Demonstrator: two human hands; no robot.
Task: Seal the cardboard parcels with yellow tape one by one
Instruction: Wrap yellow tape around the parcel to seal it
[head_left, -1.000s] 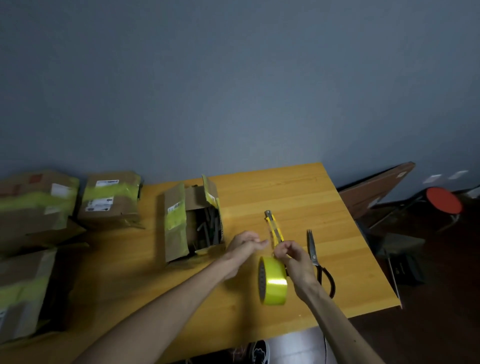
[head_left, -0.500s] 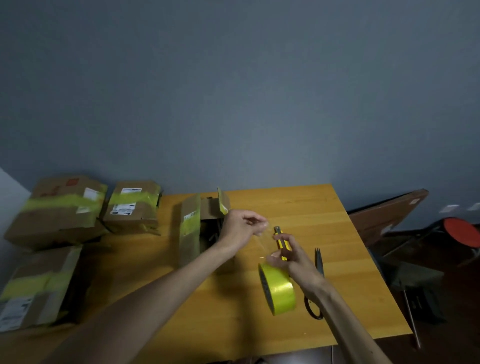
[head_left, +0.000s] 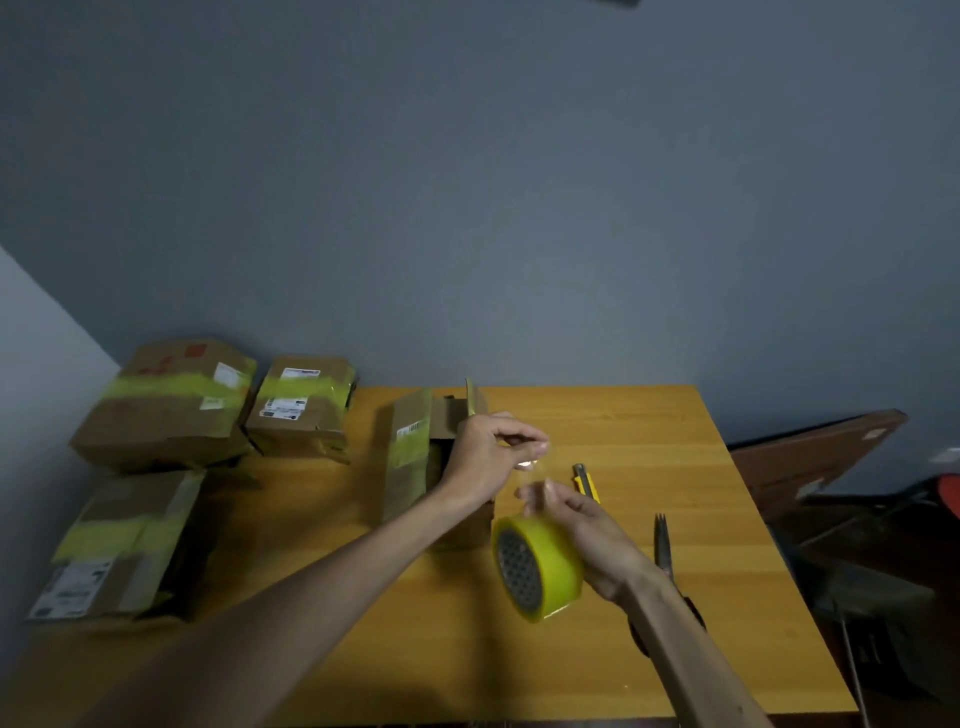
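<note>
The step in hand is drawing out a strip: the left hand (head_left: 485, 457) has its grip pinched on the tape end (head_left: 535, 469), the right hand (head_left: 587, 530) has its grip clamped on the yellow tape roll (head_left: 540, 569) above the counter (head_left: 649, 441), near the open parcel (head_left: 410, 457), whose flaps probably need closing next.

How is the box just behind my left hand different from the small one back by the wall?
The open box has its flaps standing up; the small box is closed. The small box has a yellow tape band across its top; the open box shows only a strip on one raised flap. The open box stands mid-table; the small box sits at the back beside a larger taped box. Both are brown cardboard with white labels.
</note>
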